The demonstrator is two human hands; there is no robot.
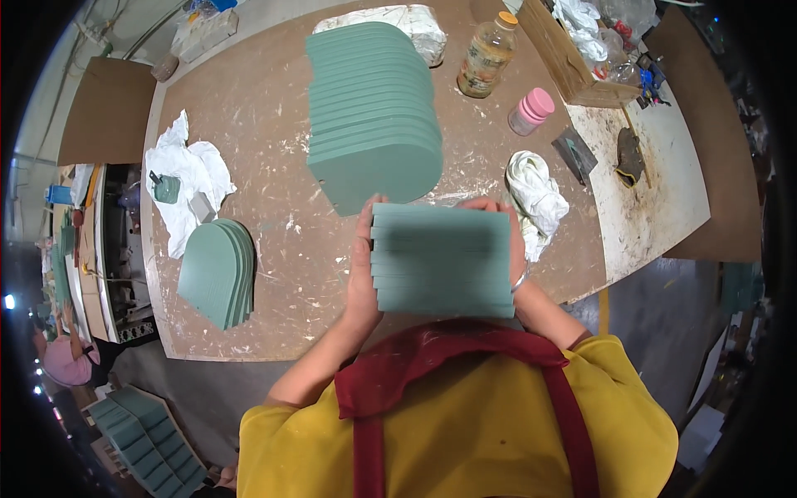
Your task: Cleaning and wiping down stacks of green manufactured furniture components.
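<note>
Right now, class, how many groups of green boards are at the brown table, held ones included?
3: a long fanned row toward the far side, a shorter stack at the left, and a bundle between the left hand and right hand.

Brown, paint-flecked worktable (282, 274) and the objects resting on it. Far centre: an overlapping row of green panels (374, 108), with a white bundle (425, 33) at its far end. Left: a crumpled white cloth (209, 164) and, just beside it, a smaller green stack (207, 274). Right: a capped bottle (484, 65), a pink-lidded jar (530, 113), a dark flat piece (574, 156) and a twisted white rag (535, 187).
</note>
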